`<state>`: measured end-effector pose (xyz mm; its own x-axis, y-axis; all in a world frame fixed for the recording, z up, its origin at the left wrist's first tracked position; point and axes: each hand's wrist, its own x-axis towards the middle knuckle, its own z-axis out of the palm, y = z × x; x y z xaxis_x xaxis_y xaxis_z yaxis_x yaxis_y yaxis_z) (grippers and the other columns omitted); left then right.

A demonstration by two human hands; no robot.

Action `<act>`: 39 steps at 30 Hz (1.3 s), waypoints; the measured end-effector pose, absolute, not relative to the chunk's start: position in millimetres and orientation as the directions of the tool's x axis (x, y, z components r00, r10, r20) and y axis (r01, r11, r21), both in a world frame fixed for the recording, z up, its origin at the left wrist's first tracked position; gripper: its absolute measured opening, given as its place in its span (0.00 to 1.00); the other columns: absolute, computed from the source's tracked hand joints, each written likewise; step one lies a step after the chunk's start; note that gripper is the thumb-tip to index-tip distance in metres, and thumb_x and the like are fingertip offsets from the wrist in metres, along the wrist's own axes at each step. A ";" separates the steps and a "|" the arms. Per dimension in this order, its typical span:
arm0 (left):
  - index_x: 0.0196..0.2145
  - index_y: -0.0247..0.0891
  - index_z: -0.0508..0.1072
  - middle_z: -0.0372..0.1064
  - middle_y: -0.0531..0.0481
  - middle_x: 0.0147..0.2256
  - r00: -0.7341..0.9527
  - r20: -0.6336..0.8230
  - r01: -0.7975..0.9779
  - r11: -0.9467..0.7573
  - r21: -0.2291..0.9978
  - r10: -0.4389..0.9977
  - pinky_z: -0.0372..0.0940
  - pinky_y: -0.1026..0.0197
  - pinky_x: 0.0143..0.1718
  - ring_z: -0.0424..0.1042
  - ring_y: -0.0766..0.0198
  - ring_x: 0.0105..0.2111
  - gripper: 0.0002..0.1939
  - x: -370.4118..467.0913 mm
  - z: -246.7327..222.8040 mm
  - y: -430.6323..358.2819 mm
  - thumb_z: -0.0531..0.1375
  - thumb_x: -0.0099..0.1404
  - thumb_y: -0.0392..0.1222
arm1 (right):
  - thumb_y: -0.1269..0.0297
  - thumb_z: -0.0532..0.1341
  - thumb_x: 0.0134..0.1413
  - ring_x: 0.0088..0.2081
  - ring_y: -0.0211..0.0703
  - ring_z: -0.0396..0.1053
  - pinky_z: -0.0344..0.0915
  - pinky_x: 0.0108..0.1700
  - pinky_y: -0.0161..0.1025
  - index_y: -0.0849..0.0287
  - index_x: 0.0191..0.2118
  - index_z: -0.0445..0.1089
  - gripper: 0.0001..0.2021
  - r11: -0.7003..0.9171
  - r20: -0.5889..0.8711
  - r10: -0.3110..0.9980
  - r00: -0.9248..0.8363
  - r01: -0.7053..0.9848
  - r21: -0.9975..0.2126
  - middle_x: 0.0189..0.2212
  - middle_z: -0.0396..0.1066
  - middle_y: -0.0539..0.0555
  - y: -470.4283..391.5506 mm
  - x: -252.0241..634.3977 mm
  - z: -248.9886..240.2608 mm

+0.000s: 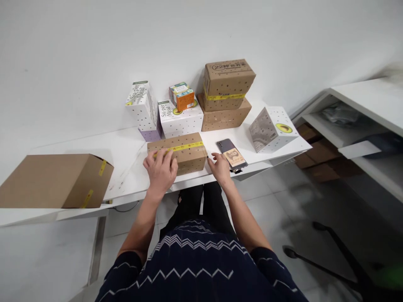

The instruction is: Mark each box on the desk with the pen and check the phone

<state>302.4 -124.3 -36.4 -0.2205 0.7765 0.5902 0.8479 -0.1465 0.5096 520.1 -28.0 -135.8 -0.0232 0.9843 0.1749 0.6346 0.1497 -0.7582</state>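
A brown cardboard box (pixel 192 155) with yellow tape along its top lies near the front edge of the white table (pixel 126 147). My left hand (pixel 160 170) rests on the left end of its top, fingers spread over the tape. At the box's right end is my right hand (pixel 219 167), its fingers apart and slightly curled, holding nothing. Just right of that hand lies a dark phone (pixel 225 145) with a picture on its back.
Behind stand white printed boxes (pixel 181 123), one bearing an orange box (pixel 185 100), and two stacked brown boxes (pixel 225 86). A white box (pixel 273 130) stands right, a large carton (pixel 40 178) left. Shelving (pixel 362 100) and chair legs (pixel 330 277) are at far right.
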 end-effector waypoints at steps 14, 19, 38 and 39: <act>0.53 0.44 0.74 0.71 0.41 0.52 -0.157 0.533 0.886 -0.120 0.448 0.831 0.39 0.37 0.60 0.56 0.39 0.58 0.18 308.3 -33.6 -114.4 0.56 0.68 0.47 | 0.65 0.58 0.58 0.41 0.56 0.74 0.64 0.43 0.45 0.63 0.40 0.74 0.10 0.037 -0.096 0.992 -0.086 0.902 -0.431 0.42 0.73 0.68 2.4 505.9 -124.8; 0.53 0.43 0.73 0.71 0.41 0.51 -0.102 0.511 0.968 -0.033 0.248 0.853 0.46 0.38 0.57 0.58 0.41 0.57 0.18 311.0 -32.7 -116.2 0.52 0.70 0.46 | 0.66 0.57 0.58 0.41 0.54 0.74 0.65 0.43 0.43 0.64 0.38 0.74 0.10 0.015 -0.080 0.995 -0.060 0.881 -0.474 0.38 0.76 0.66 2.8 514.1 -120.5; 0.54 0.37 0.72 0.74 0.42 0.48 -0.022 0.586 0.998 -0.021 0.067 0.810 0.58 0.49 0.50 0.68 0.49 0.51 0.19 315.9 -39.8 -120.5 0.51 0.71 0.43 | 0.62 0.60 0.50 0.20 0.35 0.67 0.65 0.24 0.32 0.56 0.32 0.66 0.05 0.228 0.273 0.954 -0.127 -0.287 -0.930 0.20 0.68 0.45 -21.0 481.5 -6.9; 0.53 0.37 0.72 0.74 0.42 0.49 -0.023 0.581 0.997 -0.020 0.068 0.814 0.58 0.49 0.50 0.68 0.49 0.51 0.18 315.8 -39.5 -120.4 0.51 0.70 0.43 | 0.61 0.60 0.50 0.21 0.36 0.68 0.66 0.25 0.33 0.56 0.33 0.67 0.05 0.217 0.268 0.947 -0.178 -0.258 -0.941 0.21 0.69 0.46 -21.2 472.1 -5.2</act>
